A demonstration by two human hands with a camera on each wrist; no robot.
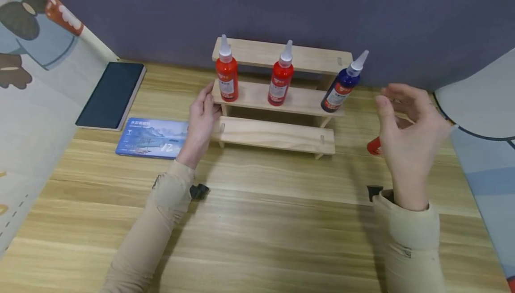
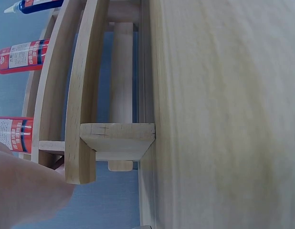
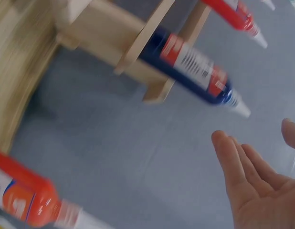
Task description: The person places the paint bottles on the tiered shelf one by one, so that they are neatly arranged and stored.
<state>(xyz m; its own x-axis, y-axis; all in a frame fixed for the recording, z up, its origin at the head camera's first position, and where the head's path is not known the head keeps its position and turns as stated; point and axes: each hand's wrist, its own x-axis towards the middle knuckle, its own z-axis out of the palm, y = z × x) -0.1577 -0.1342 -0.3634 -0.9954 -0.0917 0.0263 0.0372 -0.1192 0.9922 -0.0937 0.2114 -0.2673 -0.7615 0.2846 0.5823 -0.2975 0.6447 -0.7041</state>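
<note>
A three-step wooden rack (image 1: 277, 134) stands on the table against the back wall. On its middle step stand two red bottles (image 1: 227, 76) (image 1: 280, 81) and, at the right end, a blue bottle (image 1: 339, 91) that leans to the right. My left hand (image 1: 202, 116) rests with straight fingers against the rack's left end (image 2: 85, 143). My right hand (image 1: 406, 125) hovers with relaxed fingers just right of the blue bottle (image 3: 195, 64), holding nothing. Another red bottle (image 1: 374, 146) lies on the table behind that hand, mostly hidden; the right wrist view shows it (image 3: 26, 198) lying on its side.
A blue booklet (image 1: 153, 137) lies left of the rack, and a dark tablet (image 1: 111, 94) lies beyond it at the back left. Patterned mats (image 1: 32, 105) border the wooden table on both sides. A dark wall closes the back.
</note>
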